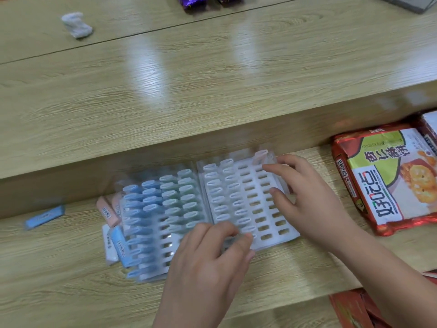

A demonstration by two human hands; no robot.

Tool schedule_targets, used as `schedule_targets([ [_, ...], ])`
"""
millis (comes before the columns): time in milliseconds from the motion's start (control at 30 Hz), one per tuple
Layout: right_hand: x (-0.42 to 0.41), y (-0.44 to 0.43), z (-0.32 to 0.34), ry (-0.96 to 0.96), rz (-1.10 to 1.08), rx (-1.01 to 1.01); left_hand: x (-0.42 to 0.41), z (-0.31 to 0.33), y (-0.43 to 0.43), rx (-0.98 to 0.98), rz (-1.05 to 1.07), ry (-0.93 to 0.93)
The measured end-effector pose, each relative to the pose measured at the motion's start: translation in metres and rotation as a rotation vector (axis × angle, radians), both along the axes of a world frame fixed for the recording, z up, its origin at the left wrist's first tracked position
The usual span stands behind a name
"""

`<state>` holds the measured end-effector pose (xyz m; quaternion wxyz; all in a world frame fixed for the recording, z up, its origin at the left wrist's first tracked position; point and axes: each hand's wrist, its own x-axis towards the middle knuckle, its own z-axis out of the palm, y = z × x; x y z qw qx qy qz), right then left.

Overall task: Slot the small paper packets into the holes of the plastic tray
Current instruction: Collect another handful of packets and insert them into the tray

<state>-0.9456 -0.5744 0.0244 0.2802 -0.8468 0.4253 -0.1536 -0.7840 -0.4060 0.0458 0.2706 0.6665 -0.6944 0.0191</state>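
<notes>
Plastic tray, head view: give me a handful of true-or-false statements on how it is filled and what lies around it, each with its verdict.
1. Every hole in the right part of the plastic tray is filled. False: its right-hand columns are mostly empty holes.
2. Blue packets stand in the tray's left columns. True.
3. The right hand is over the tray's right part, fingers spread. True.
4. The red snack bag lies to the left of the tray. False: it lies to the tray's right.
5. A loose blue packet lies on the table, left of the tray and apart from it. True.
</notes>
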Motion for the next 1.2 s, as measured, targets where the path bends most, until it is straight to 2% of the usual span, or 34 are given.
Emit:
schedule_targets([
  [133,0.008,0.011,0.022,-0.04,-0.037,-0.069,0.009,0.007,0.014,-0.038,0.056,0.045],
  [267,0.042,0.045,0.053,-0.086,-0.072,-0.194,0.049,0.01,0.046,-0.073,0.205,0.144],
  [433,0.127,0.11,0.074,-0.162,0.084,-0.184,0.126,-0.003,0.107,-0.085,0.469,0.23],
  [533,0.179,0.148,0.063,-0.108,0.199,-0.172,0.166,-0.01,0.14,-0.015,0.65,0.332],
  [600,0.213,0.167,0.056,0.031,0.252,-0.195,0.19,-0.013,0.153,0.051,0.766,0.38],
  [733,0.268,0.193,0.034,0.494,0.273,-0.163,0.242,-0.025,0.153,0.172,0.851,0.263],
  [833,0.285,0.199,0.013,0.672,0.158,-0.22,0.27,-0.034,0.136,0.246,0.828,0.129],
  [967,0.299,0.196,-0.01,0.687,0.024,-0.315,0.288,-0.052,0.119,0.31,0.795,0.036],
  [1200,0.316,0.204,-0.02,0.428,0.015,-0.323,0.286,-0.058,0.123,0.266,0.767,-0.022],
])
